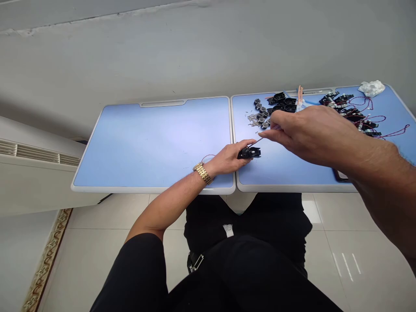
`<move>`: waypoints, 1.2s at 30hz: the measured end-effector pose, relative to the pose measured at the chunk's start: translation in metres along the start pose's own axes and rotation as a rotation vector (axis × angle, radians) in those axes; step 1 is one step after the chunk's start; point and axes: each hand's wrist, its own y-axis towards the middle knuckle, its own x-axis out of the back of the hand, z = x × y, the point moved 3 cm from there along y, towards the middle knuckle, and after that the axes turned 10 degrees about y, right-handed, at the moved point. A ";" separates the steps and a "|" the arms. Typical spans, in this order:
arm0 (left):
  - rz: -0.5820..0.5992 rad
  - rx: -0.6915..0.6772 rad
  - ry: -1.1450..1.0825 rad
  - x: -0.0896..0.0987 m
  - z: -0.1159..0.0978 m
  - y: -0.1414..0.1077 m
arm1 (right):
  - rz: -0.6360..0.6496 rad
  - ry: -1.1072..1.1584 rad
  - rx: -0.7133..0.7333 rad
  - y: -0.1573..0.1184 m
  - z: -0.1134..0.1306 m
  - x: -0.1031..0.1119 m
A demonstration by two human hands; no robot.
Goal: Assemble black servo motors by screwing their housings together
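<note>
Near left edge of right table surface, left hand grasps black part, apparently bracing it for thin tool right hand pinches.

Open across most of the left desk, from far to near edge, until blocked near the right edge by the left forearm and left hand. On the right desk, obstructed along the far edge by round black parts, screws, black housings and wired assemblies. Barred above the middle by the right hand, between hands by the screwdriver. Passable between the black unit and near edge.
</note>
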 end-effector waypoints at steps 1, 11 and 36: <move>0.000 -0.003 0.006 0.000 0.000 0.000 | -0.014 -0.004 0.000 0.000 -0.003 -0.001; 0.015 -0.011 0.019 0.000 -0.002 -0.001 | 0.041 0.172 0.087 -0.004 0.000 0.000; 0.004 -0.030 -0.038 -0.003 0.001 -0.001 | -0.010 -0.007 0.046 0.005 -0.003 -0.001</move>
